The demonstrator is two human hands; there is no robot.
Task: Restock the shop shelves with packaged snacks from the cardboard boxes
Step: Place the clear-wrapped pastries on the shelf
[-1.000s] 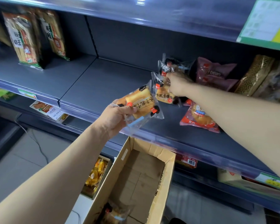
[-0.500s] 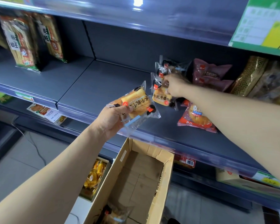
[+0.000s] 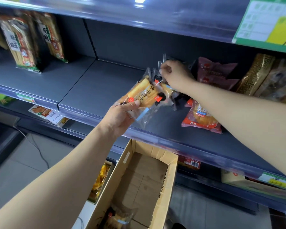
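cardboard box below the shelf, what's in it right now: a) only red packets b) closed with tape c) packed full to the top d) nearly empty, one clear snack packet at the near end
d: the cardboard box stands open with its bare brown floor showing, and only one clear-wrapped snack packet lies at the near end.
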